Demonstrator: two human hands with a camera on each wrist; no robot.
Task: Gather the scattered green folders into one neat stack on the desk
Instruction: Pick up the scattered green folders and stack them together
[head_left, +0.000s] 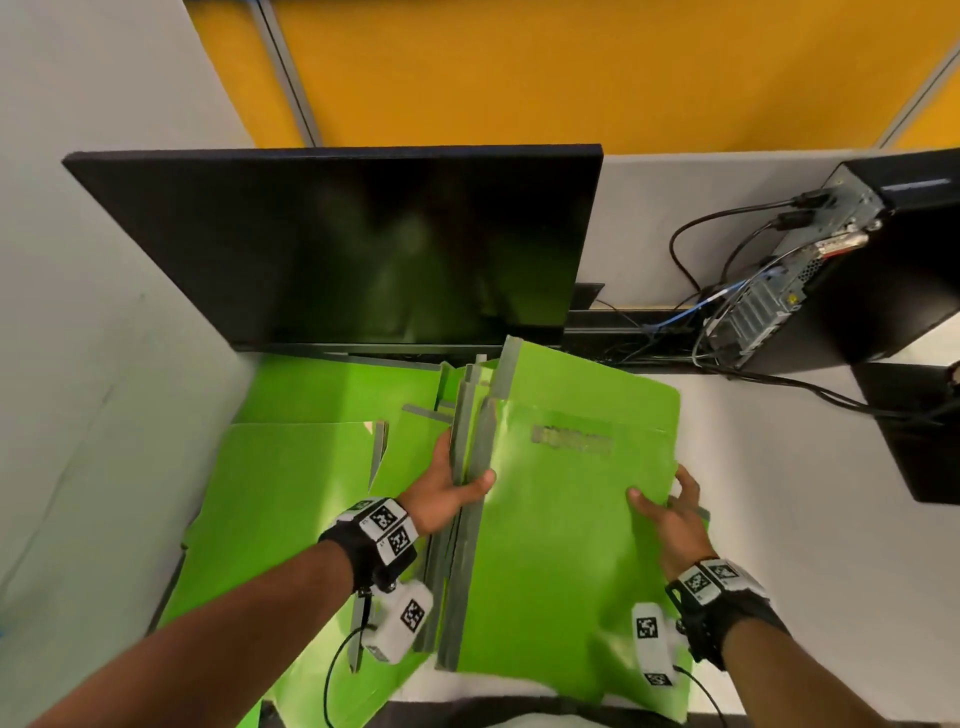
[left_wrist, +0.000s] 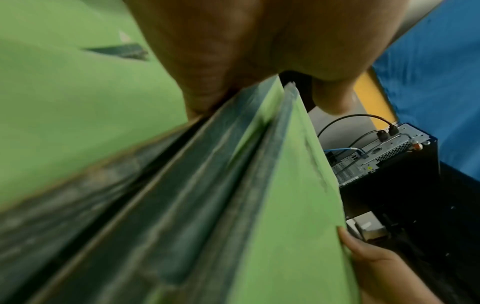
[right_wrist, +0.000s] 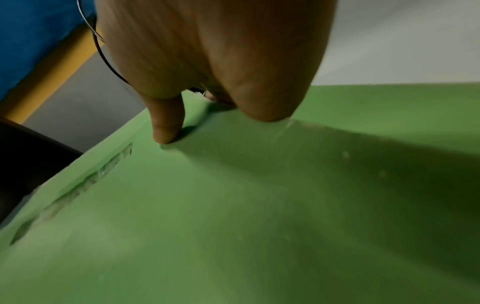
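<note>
Head view: both hands are holding a bundle of green folders (head_left: 566, 525) above the near middle of the desk (head_left: 779, 493), grey spines facing left. The left hand (head_left: 447, 488) is gripping the spine side, thumb lying over the top cover, fingers going underneath. The right hand (head_left: 675, 514) is clamping the bundle's right edge, thumb on top, fingers curling under. More loose green folders (head_left: 291, 467) are lying overlapped toward the desk's left edge, reaching back to the monitor (head_left: 353, 244) standing along the far edge. A computer tower (head_left: 852, 260) with cables plugged in is sitting at the far right corner. Left wrist view: the left hand (left_wrist: 233, 51) is closing on the grey spines of the bundle (left_wrist: 285, 205), palm against one face, thumb dropping over the other; the right hand's fingers (left_wrist: 369, 257) are showing at the bundle's far edge, the tower (left_wrist: 389, 164) beyond. Right wrist view: the right hand (right_wrist: 213, 61) is pressing its thumb tip onto the top cover (right_wrist: 233, 205), with a torn grey label strip nearby; the other fingers are hidden beneath the edge.
</note>
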